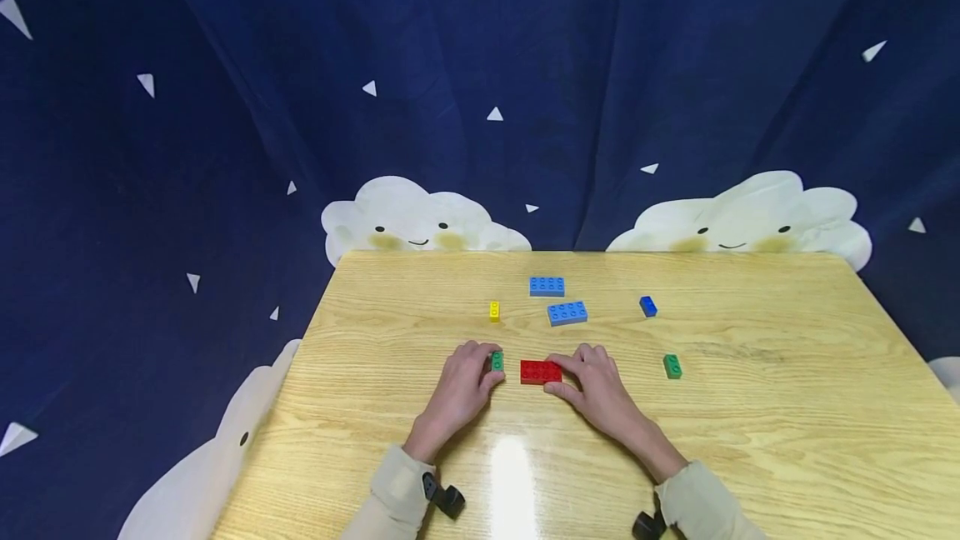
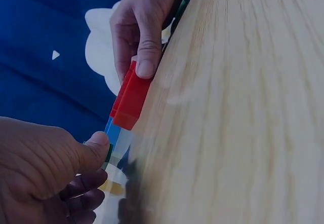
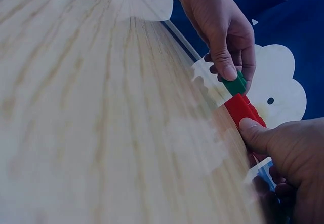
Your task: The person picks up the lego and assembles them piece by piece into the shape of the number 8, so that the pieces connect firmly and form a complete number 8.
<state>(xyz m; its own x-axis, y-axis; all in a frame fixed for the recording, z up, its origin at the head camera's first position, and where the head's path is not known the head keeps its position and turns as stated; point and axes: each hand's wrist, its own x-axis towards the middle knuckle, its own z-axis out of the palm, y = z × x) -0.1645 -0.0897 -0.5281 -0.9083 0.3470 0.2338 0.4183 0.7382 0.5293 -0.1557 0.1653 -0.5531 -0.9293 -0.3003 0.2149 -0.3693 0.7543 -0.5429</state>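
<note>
My left hand [image 1: 462, 383] pinches a small green two-stud brick [image 1: 497, 362] between thumb and fingers, near the middle of the table. Just right of it, my right hand [image 1: 597, 386] grips a red eight-stud brick [image 1: 538, 372] by its right end. A narrow gap separates the two bricks in the head view. In the left wrist view the red brick [image 2: 131, 100] shows its smooth long side, while the green one is mostly hidden behind the left thumb [image 2: 96, 150]. From the right wrist, the green brick [image 3: 235, 84] appears just beyond the red brick [image 3: 243, 110].
Behind the hands lie two light blue eight-stud bricks [image 1: 547, 287] and a small yellow brick [image 1: 494, 312]. Off to the right are a small dark blue brick [image 1: 648, 307] and another green brick [image 1: 672, 367]. A navy curtain [image 1: 465, 65] hangs past the wooden table's [image 1: 787, 423] back edge.
</note>
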